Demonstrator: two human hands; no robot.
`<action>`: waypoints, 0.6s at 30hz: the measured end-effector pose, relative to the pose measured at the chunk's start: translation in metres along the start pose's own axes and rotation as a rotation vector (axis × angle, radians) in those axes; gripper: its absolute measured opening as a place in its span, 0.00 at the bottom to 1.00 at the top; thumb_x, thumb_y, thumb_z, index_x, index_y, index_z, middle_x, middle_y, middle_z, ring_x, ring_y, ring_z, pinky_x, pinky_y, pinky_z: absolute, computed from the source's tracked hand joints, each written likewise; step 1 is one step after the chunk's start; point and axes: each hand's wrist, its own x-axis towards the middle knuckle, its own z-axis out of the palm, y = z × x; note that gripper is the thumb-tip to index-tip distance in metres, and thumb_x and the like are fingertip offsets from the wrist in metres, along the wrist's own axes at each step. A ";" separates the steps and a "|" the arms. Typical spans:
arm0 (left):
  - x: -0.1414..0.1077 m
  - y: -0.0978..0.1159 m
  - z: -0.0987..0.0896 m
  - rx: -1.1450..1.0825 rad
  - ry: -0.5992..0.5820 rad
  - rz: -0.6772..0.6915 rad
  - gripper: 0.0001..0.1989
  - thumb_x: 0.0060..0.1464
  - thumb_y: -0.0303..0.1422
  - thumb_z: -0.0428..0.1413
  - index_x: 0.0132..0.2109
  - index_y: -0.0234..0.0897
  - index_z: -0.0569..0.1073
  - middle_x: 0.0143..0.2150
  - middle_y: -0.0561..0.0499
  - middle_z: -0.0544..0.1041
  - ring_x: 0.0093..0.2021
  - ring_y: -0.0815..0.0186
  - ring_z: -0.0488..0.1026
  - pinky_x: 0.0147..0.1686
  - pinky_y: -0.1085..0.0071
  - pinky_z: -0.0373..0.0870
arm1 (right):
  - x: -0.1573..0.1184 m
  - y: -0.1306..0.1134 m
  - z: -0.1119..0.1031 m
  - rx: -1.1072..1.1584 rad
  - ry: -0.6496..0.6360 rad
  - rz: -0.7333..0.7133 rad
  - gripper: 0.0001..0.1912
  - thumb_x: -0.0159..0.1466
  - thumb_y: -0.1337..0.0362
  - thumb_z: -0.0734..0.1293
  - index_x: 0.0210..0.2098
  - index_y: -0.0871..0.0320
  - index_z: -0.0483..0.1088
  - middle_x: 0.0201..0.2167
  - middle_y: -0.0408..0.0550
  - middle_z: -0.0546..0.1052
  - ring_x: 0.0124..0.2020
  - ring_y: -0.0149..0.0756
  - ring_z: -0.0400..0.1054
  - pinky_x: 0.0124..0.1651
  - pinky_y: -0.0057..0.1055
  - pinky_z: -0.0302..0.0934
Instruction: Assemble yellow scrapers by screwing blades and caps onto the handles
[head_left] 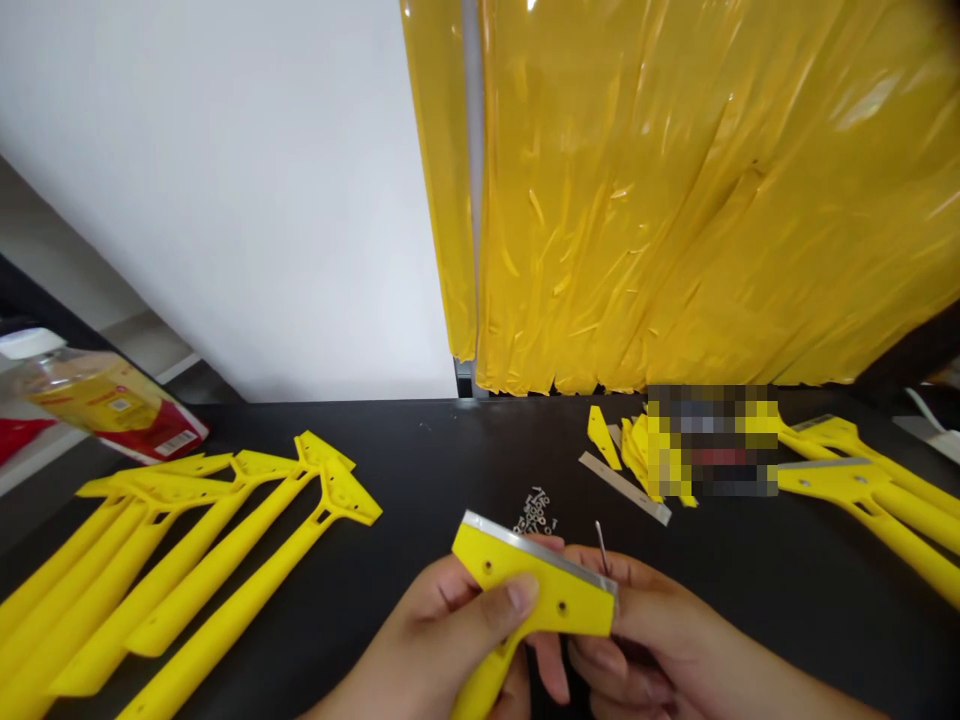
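My left hand (465,625) is closed round the head of a yellow scraper (536,590), its thumb pressed on the face between two dark holes. A metal strip runs along the scraper's upper edge. My right hand (645,625) is at the scraper's right end, fingers curled, with a thin metal rod (601,545) sticking up from them behind the scraper; the rod's lower part is hidden. Just beyond the hands, small screws and nuts (535,510) lie in a loose pile on the black table (442,460).
Several yellow handles (217,570) lie at the left beside a tilted bottle (112,395). At the right are more yellow scrapers (862,480), small yellow plates (602,437) and a flat strip (626,488). Yellow plastic sheeting (697,200) hangs behind the table.
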 end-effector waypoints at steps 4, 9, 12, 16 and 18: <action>0.000 0.002 0.008 -0.023 -0.040 0.031 0.25 0.57 0.48 0.66 0.53 0.36 0.79 0.27 0.49 0.81 0.13 0.74 0.66 0.10 0.80 0.57 | 0.003 -0.007 0.008 -0.048 -0.017 -0.003 0.21 0.65 0.45 0.73 0.42 0.55 0.72 0.21 0.35 0.67 0.17 0.22 0.50 0.21 0.22 0.47; -0.002 0.003 0.010 0.063 -0.001 0.007 0.23 0.58 0.50 0.64 0.31 0.32 0.80 0.27 0.47 0.78 0.13 0.76 0.64 0.10 0.80 0.55 | -0.001 -0.004 0.006 -0.044 0.031 -0.062 0.22 0.65 0.43 0.72 0.39 0.55 0.72 0.21 0.35 0.66 0.17 0.23 0.48 0.21 0.23 0.47; -0.003 0.004 0.007 0.104 0.023 0.002 0.25 0.60 0.53 0.60 0.31 0.33 0.79 0.17 0.53 0.71 0.10 0.75 0.59 0.09 0.80 0.53 | -0.004 0.002 0.001 -0.002 0.066 -0.128 0.21 0.67 0.44 0.70 0.36 0.56 0.71 0.20 0.35 0.66 0.16 0.22 0.43 0.20 0.23 0.44; -0.006 0.009 0.002 0.136 0.057 -0.023 0.26 0.62 0.53 0.57 0.32 0.34 0.79 0.13 0.55 0.67 0.09 0.76 0.55 0.09 0.80 0.54 | -0.007 0.006 0.001 0.009 0.074 -0.206 0.22 0.71 0.46 0.66 0.32 0.58 0.72 0.21 0.37 0.66 0.16 0.21 0.40 0.20 0.24 0.41; -0.007 0.010 0.001 0.156 0.075 -0.028 0.26 0.61 0.54 0.58 0.31 0.34 0.79 0.13 0.55 0.67 0.09 0.76 0.55 0.09 0.81 0.54 | -0.008 0.005 0.002 -0.029 0.071 -0.216 0.22 0.71 0.47 0.67 0.31 0.59 0.72 0.21 0.38 0.67 0.16 0.21 0.41 0.21 0.25 0.41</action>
